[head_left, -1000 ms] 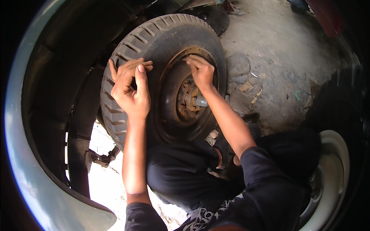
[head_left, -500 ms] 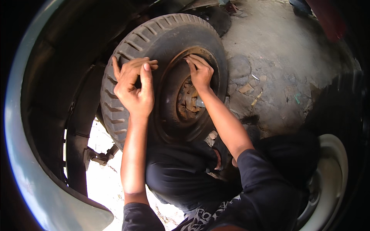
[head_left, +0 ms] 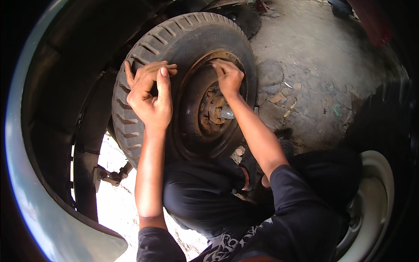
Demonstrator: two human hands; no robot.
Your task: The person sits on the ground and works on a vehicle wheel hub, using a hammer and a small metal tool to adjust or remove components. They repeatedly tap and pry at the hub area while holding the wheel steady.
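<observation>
A big treaded tyre stands upright under the wheel arch. The left hand lies on its tread, fingers curled around the edge. Inside it, the right hand presses bent fingers on the rusty rim, above the hub, gripping nothing visible.

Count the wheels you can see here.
2. One tyre on a rusty rim, top centre, gripped by the left hand and right hand; one pale rim, bottom right. Others may be hidden.
</observation>
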